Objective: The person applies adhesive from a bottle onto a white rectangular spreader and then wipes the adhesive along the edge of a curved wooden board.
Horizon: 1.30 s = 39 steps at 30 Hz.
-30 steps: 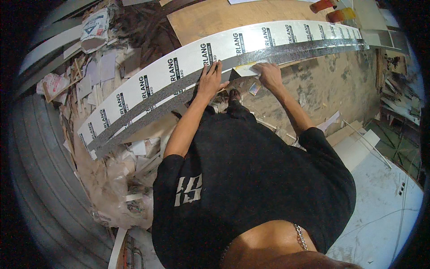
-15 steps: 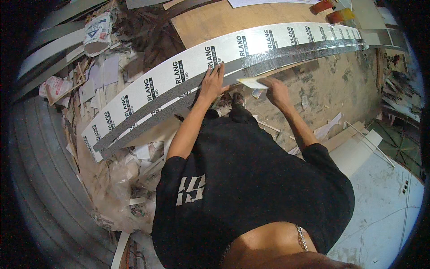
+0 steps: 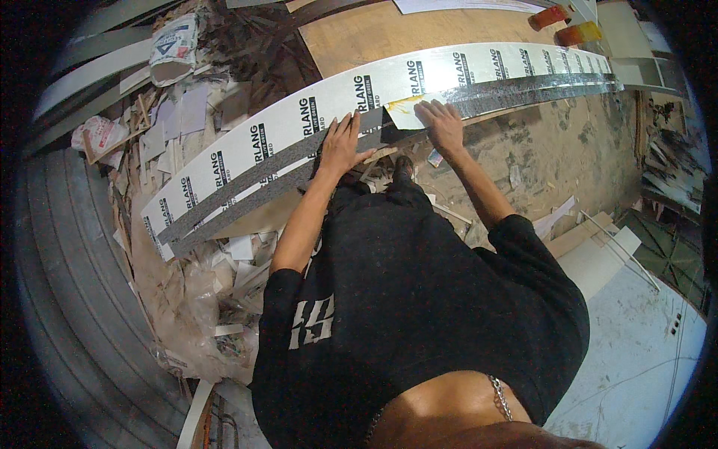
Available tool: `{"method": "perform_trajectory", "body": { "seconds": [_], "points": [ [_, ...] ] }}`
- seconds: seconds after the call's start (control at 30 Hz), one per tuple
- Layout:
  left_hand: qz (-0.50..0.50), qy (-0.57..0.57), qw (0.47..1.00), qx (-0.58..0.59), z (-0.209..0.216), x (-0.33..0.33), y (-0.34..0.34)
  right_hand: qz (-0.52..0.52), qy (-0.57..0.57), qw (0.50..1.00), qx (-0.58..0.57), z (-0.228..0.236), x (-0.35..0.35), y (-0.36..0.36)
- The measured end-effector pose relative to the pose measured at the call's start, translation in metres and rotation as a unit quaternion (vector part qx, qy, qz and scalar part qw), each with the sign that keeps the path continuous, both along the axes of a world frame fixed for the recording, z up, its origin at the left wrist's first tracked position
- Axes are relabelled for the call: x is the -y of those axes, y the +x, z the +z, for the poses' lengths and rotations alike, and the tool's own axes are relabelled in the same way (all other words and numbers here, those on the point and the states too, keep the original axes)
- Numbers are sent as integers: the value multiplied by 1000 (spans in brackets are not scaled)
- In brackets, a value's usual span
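A long white panel (image 3: 464, 67) with black printed letters and dark grey strips (image 3: 247, 176) along its near edge runs across the floor in front of me. My left hand (image 3: 340, 142) lies flat on it with fingers spread, over the grey strip. My right hand (image 3: 441, 123) rests a little to the right, fingers stretched out on a loose white flap of film (image 3: 402, 114) with a yellowish edge. Neither hand is closed around anything. My black shirt hides the floor below the hands.
Off-cuts and scraps (image 3: 187, 112) and a white sack (image 3: 173, 49) lie at the left, with a clear plastic bag (image 3: 202, 299) nearer. Corrugated grey sheet (image 3: 67, 284) fills the far left. Two orange bottles (image 3: 580, 31) stand beyond the panel on a wooden board (image 3: 374, 34). White boards (image 3: 598, 262) lie at the right.
Both hands stay on the panel with only small shifts. The white flap under my right hand looks larger than a second ago.
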<state>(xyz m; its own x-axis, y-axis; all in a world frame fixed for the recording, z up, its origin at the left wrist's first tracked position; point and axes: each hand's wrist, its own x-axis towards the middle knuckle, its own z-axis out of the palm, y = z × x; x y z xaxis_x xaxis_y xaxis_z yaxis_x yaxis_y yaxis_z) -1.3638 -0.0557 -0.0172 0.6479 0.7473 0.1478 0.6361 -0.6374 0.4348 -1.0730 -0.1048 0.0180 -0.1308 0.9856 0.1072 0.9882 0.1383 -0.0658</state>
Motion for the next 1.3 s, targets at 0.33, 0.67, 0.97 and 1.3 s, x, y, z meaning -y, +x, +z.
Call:
{"method": "perform_trajectory", "body": {
  "seconds": [0.33, 0.67, 0.97, 1.3],
  "points": [
    [7, -14, 1000, -19, 0, 0, 1, 23, -47, 999, -7, 17, 37, -5],
    [6, 6, 1000, -17, -3, 4, 1, -69, -14, 997, -11, 21, -10, 4],
    [23, 30, 999, -29, -4, 7, 5, 12, -138, 990, -9, 41, 6, -9],
    [21, 35, 999, -10, -2, 8, 4, 38, -132, 991, -6, 38, 41, 2]
  ]
}}
